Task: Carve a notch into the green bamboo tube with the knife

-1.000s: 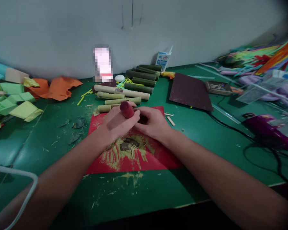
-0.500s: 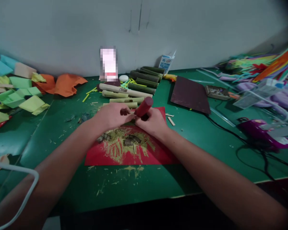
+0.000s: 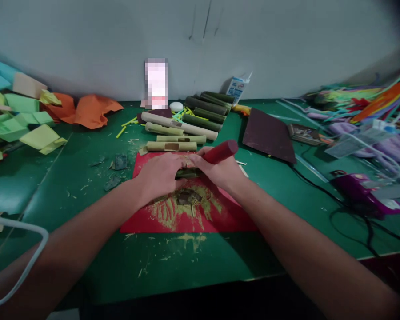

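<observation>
1. Paper scraps point(image 3: 26, 129) crowd the left edge of the table point(image 3: 70, 186). Bare green surface separates them from the red mat point(image 3: 220, 220).
2. The left hand point(image 3: 160, 175), fingers curled over a short bamboo piece point(image 3: 186, 173), pins it on the mat's far half.
3. The right hand point(image 3: 222, 174), touching the left, clenches a red-handled tool point(image 3: 222, 152) that slants up to the right.
4. Past the mat's right edge, open table reaches a dark sheet point(image 3: 268, 135) and a purple glue gun point(image 3: 363, 191).

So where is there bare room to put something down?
Bare green mat lies left of the red sheet, towards the folded paper scraps, and between it and the black cable. Crowded: bamboo tubes behind, right corner.
</observation>
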Action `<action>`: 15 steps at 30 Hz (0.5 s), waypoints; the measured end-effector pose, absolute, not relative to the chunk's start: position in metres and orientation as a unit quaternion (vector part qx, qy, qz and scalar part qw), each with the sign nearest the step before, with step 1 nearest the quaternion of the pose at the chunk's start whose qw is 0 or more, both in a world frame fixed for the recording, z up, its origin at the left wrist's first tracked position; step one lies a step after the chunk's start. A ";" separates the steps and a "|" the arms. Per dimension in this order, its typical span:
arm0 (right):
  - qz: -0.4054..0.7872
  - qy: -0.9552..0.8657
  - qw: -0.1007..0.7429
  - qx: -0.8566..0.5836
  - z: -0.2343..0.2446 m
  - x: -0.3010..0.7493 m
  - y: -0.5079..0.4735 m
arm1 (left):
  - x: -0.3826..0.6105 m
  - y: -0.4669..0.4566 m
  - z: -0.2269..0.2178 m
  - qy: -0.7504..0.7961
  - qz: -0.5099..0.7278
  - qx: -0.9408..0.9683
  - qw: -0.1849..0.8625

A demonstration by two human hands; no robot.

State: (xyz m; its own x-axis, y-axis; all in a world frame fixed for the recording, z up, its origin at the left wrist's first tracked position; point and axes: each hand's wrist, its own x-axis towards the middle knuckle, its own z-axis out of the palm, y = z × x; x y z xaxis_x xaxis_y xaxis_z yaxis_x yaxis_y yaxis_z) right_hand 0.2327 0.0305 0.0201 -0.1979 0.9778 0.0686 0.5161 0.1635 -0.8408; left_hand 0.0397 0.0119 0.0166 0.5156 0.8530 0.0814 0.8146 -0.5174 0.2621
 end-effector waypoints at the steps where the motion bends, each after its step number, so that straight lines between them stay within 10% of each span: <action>1: 0.352 -0.687 0.339 -0.538 0.018 0.231 0.032 | 0.040 0.011 0.016 0.481 0.097 0.866 0.095; 15: 0.351 -0.680 0.387 -0.515 0.001 0.217 0.054 | 0.039 0.011 0.004 0.461 0.099 0.879 0.068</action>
